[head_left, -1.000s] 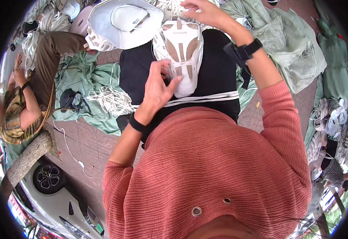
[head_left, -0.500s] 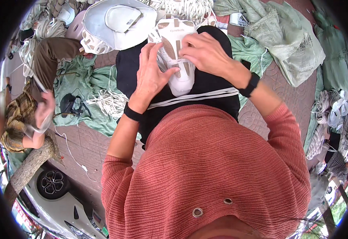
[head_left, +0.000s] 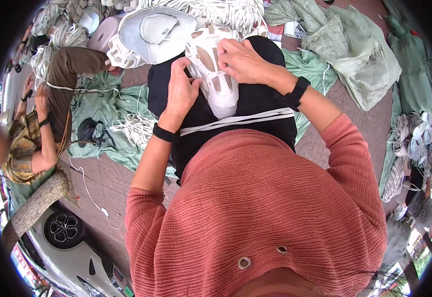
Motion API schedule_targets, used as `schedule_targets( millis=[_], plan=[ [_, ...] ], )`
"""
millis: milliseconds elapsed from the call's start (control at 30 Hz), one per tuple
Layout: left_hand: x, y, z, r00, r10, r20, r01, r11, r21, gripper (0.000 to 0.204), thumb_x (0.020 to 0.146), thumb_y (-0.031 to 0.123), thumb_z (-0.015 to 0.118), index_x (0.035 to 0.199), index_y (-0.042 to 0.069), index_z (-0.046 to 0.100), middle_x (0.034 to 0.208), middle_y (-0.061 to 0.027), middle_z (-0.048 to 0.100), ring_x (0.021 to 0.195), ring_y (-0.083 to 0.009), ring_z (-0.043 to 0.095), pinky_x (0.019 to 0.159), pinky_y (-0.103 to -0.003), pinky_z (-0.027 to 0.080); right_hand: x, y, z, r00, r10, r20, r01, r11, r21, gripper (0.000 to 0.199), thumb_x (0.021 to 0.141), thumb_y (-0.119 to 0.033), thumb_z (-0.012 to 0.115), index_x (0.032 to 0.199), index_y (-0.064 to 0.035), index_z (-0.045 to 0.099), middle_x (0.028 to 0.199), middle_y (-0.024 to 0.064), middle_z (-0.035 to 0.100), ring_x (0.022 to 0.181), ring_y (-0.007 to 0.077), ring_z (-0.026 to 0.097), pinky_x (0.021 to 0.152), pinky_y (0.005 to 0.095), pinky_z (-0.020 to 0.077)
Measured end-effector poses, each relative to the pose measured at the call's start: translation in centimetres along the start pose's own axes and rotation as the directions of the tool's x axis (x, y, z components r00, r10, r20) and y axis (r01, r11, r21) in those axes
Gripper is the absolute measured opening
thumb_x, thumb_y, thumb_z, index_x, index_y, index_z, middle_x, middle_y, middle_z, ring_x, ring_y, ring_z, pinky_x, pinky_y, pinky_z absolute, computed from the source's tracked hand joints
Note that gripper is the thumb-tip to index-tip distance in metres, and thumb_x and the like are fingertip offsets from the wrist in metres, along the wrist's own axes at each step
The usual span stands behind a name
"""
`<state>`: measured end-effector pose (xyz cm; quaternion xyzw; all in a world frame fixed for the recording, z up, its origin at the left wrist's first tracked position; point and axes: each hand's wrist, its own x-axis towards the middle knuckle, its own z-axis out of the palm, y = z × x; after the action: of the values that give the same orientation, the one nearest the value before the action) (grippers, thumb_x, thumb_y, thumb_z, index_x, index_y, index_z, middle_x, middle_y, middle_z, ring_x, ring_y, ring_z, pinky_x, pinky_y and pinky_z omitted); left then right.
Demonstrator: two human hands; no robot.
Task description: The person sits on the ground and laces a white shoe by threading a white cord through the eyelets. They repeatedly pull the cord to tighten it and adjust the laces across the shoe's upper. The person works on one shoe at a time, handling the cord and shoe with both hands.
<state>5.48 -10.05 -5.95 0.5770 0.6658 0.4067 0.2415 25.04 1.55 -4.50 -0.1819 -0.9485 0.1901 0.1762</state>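
Observation:
A white and tan sneaker (head_left: 222, 94) lies on my black-covered lap, its toe toward me. At its left side is my left hand (head_left: 180, 94), thumb and forefinger apart with a gap between them. My right hand (head_left: 243, 62) rests on the sneaker's right upper, fingers curled and pinched together; whatever is between them is hidden. White flat strips (head_left: 240, 121) run across my lap below the toe. Just beyond my left hand, a pale brimmed hat (head_left: 136, 37) sits upturned beside another white shoe (head_left: 123, 54).
Green sheeting (head_left: 92, 106) covers the paving at left, with a heap of white cord (head_left: 134, 129) on it. A seated co-worker (head_left: 28, 143) handles white cord. Pale woven sacks (head_left: 359, 54) lie at right. A tree trunk (head_left: 40, 200) and a parked car (head_left: 72, 257) stand lower left.
My left hand has drawn back left from the sneaker, its fingers less spread. The sneaker has tilted slightly, its heel end shifting left. The co-worker's hands have moved away, up and left.

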Motion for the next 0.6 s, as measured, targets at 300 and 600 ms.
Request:
schedule_targets(
  millis=[300, 600],
  plan=[
    [0.2, 0.4, 0.3, 0.971, 0.204, 0.126, -0.234, 0.923, 0.307, 0.01, 0.077, -0.001, 0.065, 0.082, 0.002, 0.057, 0.094, -0.0108, 0.052, 0.09, -0.0306, 0.057, 0.074, -0.038, 0.048, 0.1, 1.3, 0.6, 0.997, 0.068, -0.043, -0.061, 0.988, 0.145, 0.008, 0.079, -0.01, 0.064, 0.086, -0.0117, 0.06, 0.103, 0.0025, 0.05, 0.102, 0.0205, 0.052, 0.084, 0.0379, 0.0346],
    [1.3, -0.7, -2.3, 0.94, -0.061, 0.336, 0.082, 0.996, -0.048, 0.006, 0.091, 0.004, 0.051, 0.092, 0.003, 0.046, 0.079, -0.0019, 0.056, 0.069, -0.0087, 0.05, 0.062, -0.026, 0.042, 0.1, 1.3, 0.5, 0.999, 0.029, -0.042, -0.019, 0.975, 0.223, 0.017, 0.076, -0.003, 0.069, 0.089, -0.0097, 0.06, 0.103, 0.003, 0.05, 0.097, 0.021, 0.053, 0.065, 0.0309, 0.0509]
  ],
)
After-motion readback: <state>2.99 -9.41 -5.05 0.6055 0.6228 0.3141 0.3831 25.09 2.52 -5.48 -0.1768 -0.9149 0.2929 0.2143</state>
